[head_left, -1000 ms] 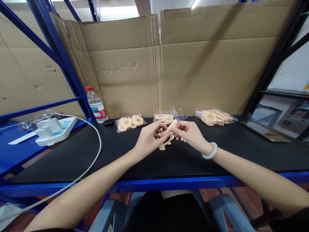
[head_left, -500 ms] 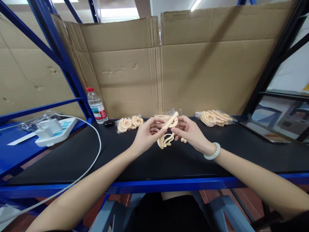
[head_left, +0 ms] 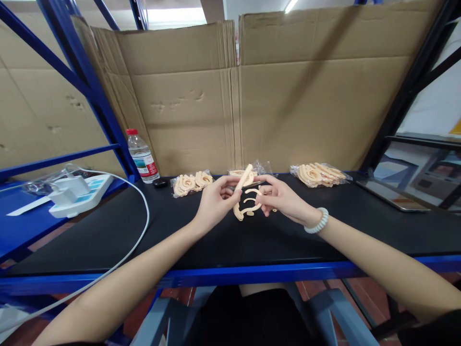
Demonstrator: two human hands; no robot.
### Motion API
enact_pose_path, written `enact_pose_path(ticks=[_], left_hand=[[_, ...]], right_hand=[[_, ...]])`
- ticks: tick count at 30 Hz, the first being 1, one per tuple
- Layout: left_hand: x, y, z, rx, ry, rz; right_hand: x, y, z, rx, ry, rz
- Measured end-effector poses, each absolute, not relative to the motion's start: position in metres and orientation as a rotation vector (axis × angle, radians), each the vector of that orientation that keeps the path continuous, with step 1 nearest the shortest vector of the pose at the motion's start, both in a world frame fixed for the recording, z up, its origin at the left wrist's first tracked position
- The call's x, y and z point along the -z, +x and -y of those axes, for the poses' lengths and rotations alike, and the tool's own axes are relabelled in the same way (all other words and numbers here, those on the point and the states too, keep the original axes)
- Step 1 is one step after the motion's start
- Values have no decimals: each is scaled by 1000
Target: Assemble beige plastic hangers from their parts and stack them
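My left hand pinches a pale wooden strip that stands up at a slant, its far end pointing away from me. Just right of it, my right hand is closed with thumb and fingers on a thin curved wooden piece. Its index finger reaches toward the left hand's strip; whether it touches is unclear. Below the hands, several loose curved wooden pieces lie on the black table top. Behind the fingers is a clear plastic bag, partly hidden, with similar wood near it.
Bagged wooden parts lie at the back left and back right. A water bottle stands by a small black object. At left are a power strip and white cable; a tablet-like slab lies right. Cardboard walls the back.
My right hand has moved slightly lower and now has a thin curved piece in its fingers. The strip in my left hand has tipped more upright and shifted left.
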State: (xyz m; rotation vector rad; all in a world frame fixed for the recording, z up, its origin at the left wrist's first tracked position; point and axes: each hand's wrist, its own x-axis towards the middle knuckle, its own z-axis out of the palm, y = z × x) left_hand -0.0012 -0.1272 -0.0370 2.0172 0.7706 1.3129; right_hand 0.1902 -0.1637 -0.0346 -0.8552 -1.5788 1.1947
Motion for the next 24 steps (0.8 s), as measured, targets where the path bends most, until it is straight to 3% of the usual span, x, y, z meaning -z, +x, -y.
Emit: enact_pose_path(ticks=[6, 16, 24], left_hand=[[38, -1, 124, -1209, 1926, -746], [42, 2, 136, -1122, 2131, -782], [47, -2, 133, -1180, 2832, -1014]], right_hand=[[34, 193, 162, -1320, -852, 1467], [36, 193, 157, -1201, -974, 1306], [30, 203, 160, -1191, -1078, 1680]])
